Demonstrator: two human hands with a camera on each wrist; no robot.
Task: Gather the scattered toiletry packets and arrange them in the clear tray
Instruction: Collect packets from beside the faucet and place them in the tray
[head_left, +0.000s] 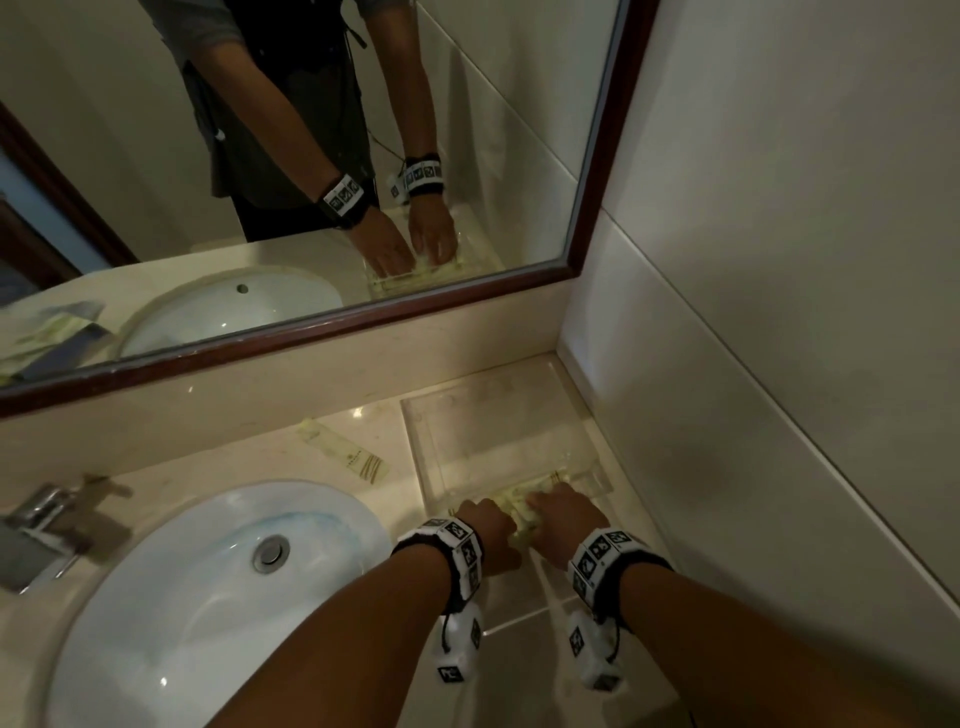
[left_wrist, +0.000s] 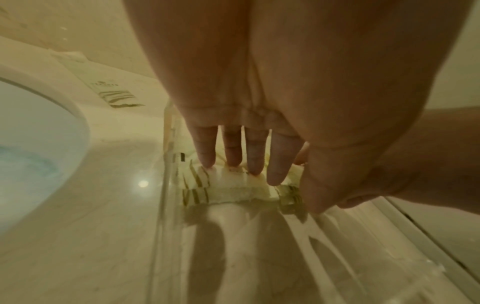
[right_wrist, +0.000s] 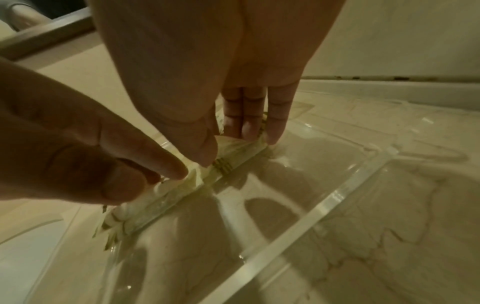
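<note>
A clear tray (head_left: 415, 441) sits on the counter in the right corner. A stack of pale yellow-green toiletry packets (head_left: 522, 512) stands on edge inside the tray at its near end. My left hand (head_left: 496, 519) pinches the stack's left part, straight fingers (left_wrist: 233, 156) behind it and thumb in front. My right hand (head_left: 553, 506) pinches the right part the same way, with its fingers (right_wrist: 249, 123) pointing down. The packets (left_wrist: 233, 191) touch the tray floor. One more packet (head_left: 345, 449) lies flat on the counter left of the tray.
A white sink (head_left: 208, 597) with a chrome faucet (head_left: 47, 525) fills the left. The mirror (head_left: 311, 156) runs along the back, and its reflection shows more packets (head_left: 47, 332) lying left of the sink. A tiled wall (head_left: 779, 364) closes the right side.
</note>
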